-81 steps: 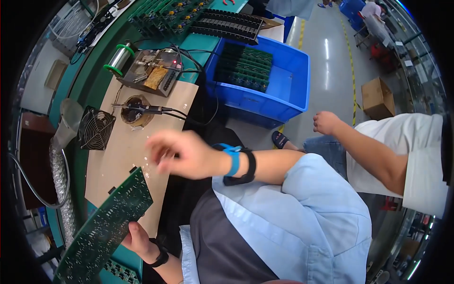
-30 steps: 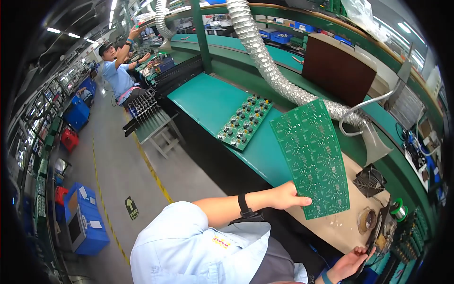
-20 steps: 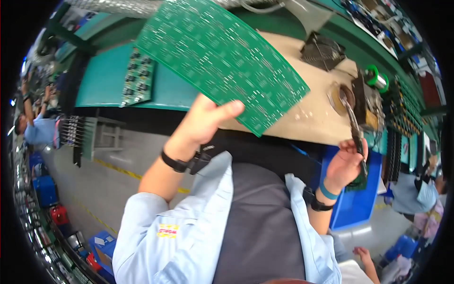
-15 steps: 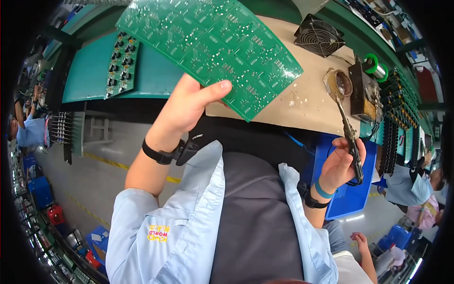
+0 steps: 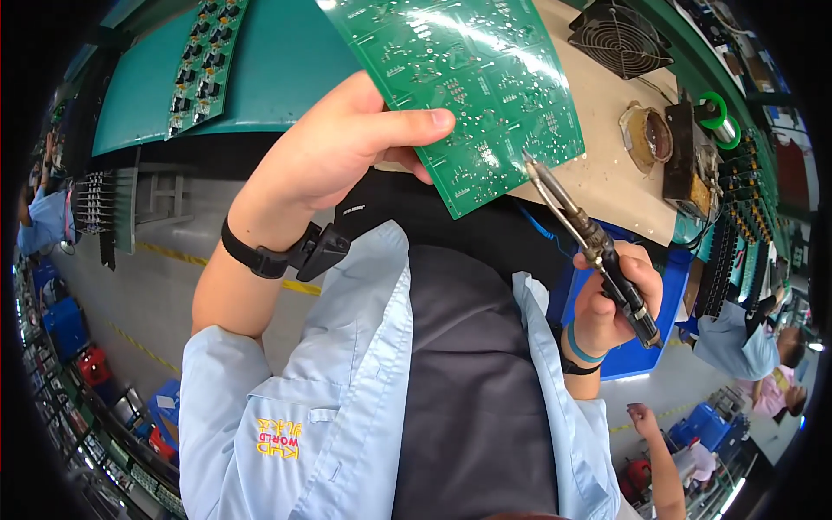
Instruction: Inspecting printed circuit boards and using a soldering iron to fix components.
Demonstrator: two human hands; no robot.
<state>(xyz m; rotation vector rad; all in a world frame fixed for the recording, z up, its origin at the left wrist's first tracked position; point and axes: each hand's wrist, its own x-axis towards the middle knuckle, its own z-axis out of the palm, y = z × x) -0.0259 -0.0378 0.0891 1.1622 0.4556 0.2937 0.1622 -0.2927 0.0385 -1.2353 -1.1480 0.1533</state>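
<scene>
My left hand (image 5: pixel 342 143) grips the near edge of a large green circuit board (image 5: pixel 485 95), thumb on the upper face and fingers underneath. The board is held tilted above the bench, its face dotted with shiny solder points. In my right hand (image 5: pixel 620 299) is a soldering iron (image 5: pixel 598 247), held by its black handle. The iron's tip points up and left to the board's near right part; whether it touches, I cannot tell.
Brown cardboard (image 5: pixel 611 178) covers the bench. To the right are a fan (image 5: pixel 620 39), a round crusted dish (image 5: pixel 637 143), a metal box (image 5: pixel 689 160) and a solder spool (image 5: pixel 721 121). A populated board (image 5: pixel 204 65) lies left on the green mat (image 5: pixel 139 95). A blue bin (image 5: pixel 637 362) sits below.
The soldering iron has left the round dish and swung left to the board. My left hand has turned and shifted the board slightly, bringing its right part near the tip.
</scene>
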